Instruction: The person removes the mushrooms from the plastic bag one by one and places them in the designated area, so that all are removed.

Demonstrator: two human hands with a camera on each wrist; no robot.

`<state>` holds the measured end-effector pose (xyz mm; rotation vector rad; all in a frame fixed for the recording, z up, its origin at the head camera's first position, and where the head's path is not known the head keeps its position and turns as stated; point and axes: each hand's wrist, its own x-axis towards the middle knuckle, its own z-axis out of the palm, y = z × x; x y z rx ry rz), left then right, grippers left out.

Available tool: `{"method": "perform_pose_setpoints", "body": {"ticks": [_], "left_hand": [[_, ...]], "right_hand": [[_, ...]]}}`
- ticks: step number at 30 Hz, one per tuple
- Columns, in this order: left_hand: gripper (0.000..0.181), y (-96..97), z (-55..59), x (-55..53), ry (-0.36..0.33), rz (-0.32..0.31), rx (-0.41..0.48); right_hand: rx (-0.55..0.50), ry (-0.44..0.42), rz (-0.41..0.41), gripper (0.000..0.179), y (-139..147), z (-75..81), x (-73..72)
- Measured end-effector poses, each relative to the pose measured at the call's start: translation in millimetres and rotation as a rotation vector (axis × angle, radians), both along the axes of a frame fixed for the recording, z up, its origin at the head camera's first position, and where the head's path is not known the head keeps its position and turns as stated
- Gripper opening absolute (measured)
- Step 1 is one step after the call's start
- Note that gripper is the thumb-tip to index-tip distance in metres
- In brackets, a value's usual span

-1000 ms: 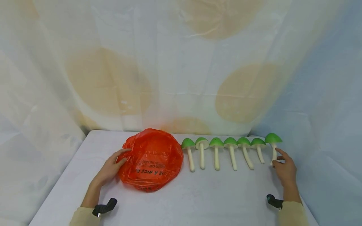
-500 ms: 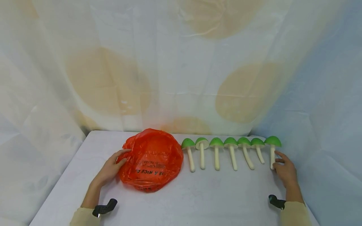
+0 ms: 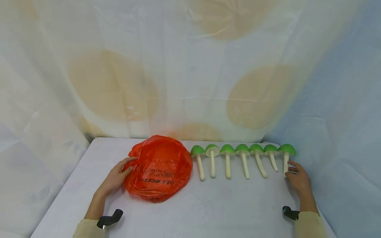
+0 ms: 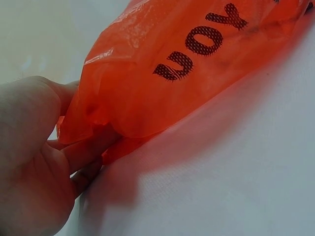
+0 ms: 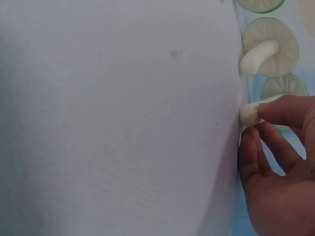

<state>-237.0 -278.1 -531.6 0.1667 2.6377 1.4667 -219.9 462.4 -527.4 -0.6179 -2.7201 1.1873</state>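
In the head view my left hand (image 3: 114,178) grips the left edge of a red plastic bag (image 3: 160,168) with black lettering. The left wrist view shows the bag's edge (image 4: 142,93) between the thumb and fingers, with some fingers partly under the film. At the right end of a row, my right hand (image 3: 300,180) pinches the lower stem of a green-capped toy mushroom (image 3: 287,149). Up close in the right wrist view, thumb and fingers hold that pale stem (image 5: 249,114). The mushroom lies with its cap away from me.
Several similar green-capped mushrooms (image 3: 228,149) lie side by side between the bag and my right hand, stems toward me. They rest on a white table (image 3: 214,211). A spotted sheet (image 3: 184,72) hangs behind, and a pale sheet (image 3: 348,148) hangs close on the right.
My right hand has drawn the end mushroom slightly toward me and to the left, and its stem now stands straighter. The left hand and the bag look unmoved.
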Motion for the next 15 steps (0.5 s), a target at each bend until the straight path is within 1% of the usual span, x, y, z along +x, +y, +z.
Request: {"method": "perform_pose_setpoints", "body": {"ticks": [3, 8, 15], "left_hand": [[0.043, -0.5, -0.8, -0.6, 0.003, -0.001, 0.003], [0.043, -0.2, -1.1, -0.7, 0.006, -0.002, 0.005], [0.044, 0.7, -0.5, 0.5, -0.003, -0.001, 0.009]], "right_hand": [[-0.008, -0.014, -0.009, 0.064, -1.8, 1.1, 0.9], [-0.003, -0.026, -0.029, 0.063, -0.7, -1.8, 0.8], [-0.015, -0.041, -0.006, 0.067, 1.9, -5.0, -0.3]]}}
